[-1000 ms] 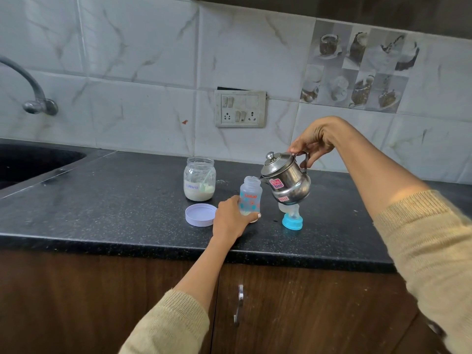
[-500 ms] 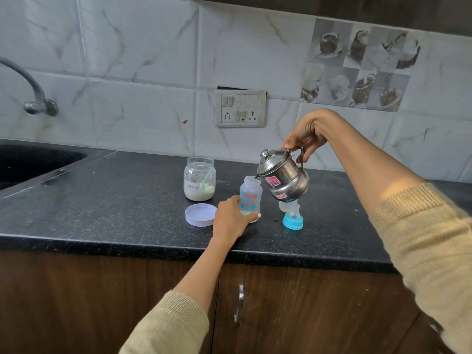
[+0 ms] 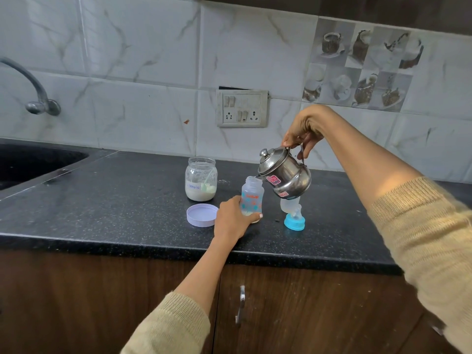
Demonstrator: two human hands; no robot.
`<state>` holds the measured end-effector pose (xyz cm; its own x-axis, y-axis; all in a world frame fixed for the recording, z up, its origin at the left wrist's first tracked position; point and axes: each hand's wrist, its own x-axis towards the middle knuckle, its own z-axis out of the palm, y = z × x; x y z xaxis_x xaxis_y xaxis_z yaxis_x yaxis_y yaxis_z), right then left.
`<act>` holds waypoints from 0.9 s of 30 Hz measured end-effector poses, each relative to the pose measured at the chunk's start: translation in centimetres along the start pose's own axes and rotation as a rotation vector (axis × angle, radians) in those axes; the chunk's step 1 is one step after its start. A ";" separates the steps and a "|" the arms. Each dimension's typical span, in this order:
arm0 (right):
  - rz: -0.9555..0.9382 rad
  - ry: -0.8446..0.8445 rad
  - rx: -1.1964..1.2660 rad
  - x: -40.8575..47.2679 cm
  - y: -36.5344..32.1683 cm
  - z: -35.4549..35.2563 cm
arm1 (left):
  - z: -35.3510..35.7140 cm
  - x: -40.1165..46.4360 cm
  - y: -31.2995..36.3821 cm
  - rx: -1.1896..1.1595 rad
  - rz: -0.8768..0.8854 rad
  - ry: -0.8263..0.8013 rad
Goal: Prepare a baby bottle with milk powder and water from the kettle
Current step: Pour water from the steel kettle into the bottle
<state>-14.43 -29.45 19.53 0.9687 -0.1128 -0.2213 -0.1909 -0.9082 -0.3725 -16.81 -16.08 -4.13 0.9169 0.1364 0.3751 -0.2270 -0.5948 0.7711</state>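
A person stands at a dark kitchen counter (image 3: 102,205). The left hand (image 3: 231,219), arm reaching forward from a beige sleeve, wraps around the lower part of an open baby bottle (image 3: 252,198) standing upright on the counter. The right hand (image 3: 304,131), wrist bent and raised, grips the handle of a small steel kettle (image 3: 286,173), tilted so its spout sits at the bottle's mouth. A powder jar (image 3: 201,178) stands behind, its lid (image 3: 201,215) lying beside the left hand. The blue-ringed bottle teat (image 3: 293,217) stands beneath the kettle.

Black counter (image 3: 102,200), bottle (image 3: 252,198), jar (image 3: 201,179), lid (image 3: 201,215), teat cap (image 3: 294,217)
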 end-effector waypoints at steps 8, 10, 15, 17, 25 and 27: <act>-0.008 0.014 -0.078 0.0 -0.7 0.0 | 0.1 0.2 -0.1 0.017 -0.002 -0.008; -0.007 0.011 -0.094 0.0 -0.9 0.0 | 0.1 0.2 -0.1 0.018 -0.003 -0.006; -0.009 -0.001 -0.113 -0.2 -1.3 0.0 | 0.1 0.2 -0.2 0.011 0.001 -0.008; -0.008 -0.001 -0.118 -0.2 -1.3 0.1 | 0.1 0.1 -0.2 0.009 -0.001 -0.007; 0.000 0.003 -0.155 -0.6 -1.7 0.0 | 0.1 0.2 -0.2 0.009 0.000 -0.008; -0.001 0.004 -0.163 -0.7 -1.8 0.0 | 0.2 0.2 -0.2 0.008 -0.006 -0.005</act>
<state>-14.74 -27.75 20.34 0.9695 -0.1130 -0.2174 -0.1618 -0.9616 -0.2217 -16.52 -16.05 -4.32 0.9198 0.1358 0.3682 -0.2194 -0.6002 0.7692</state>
